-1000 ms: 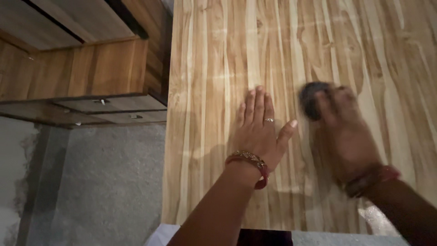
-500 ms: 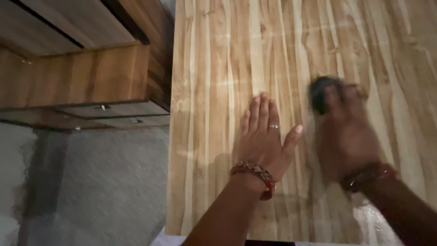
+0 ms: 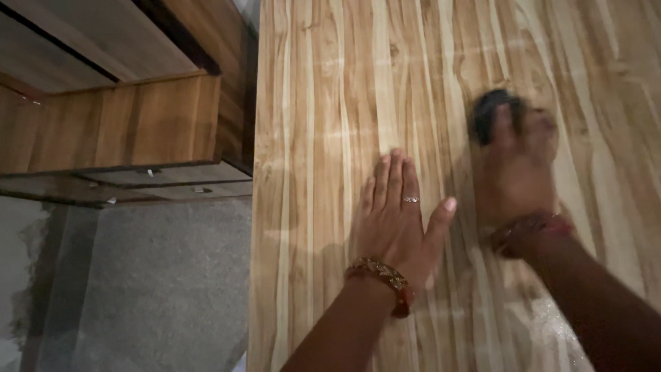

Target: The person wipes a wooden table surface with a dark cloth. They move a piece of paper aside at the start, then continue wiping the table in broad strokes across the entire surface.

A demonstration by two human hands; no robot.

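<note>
Your right hand (image 3: 516, 172) has slid further up the striped, glossy light-and-dark wooden bench (image 3: 330, 83) than it was a second ago, and it is blurred with motion. Its grip is closed over a small dark rounded pad (image 3: 490, 114), pressed to the bench just beyond your fingertips; how the fingers wrap it is too smeared to tell. The pad's travel suggests you are working along the grain, stroke by stroke, with the far end of the bench not yet reached.

Your left hand (image 3: 399, 220) has barely shifted: it lies flat, fingers spread, palm down on the bench beside the right hand, holding nothing.

Left of the bench stand brown wooden cabinet panels (image 3: 138, 124) above grey flooring (image 3: 151, 282). No packages, labels or signs show.
</note>
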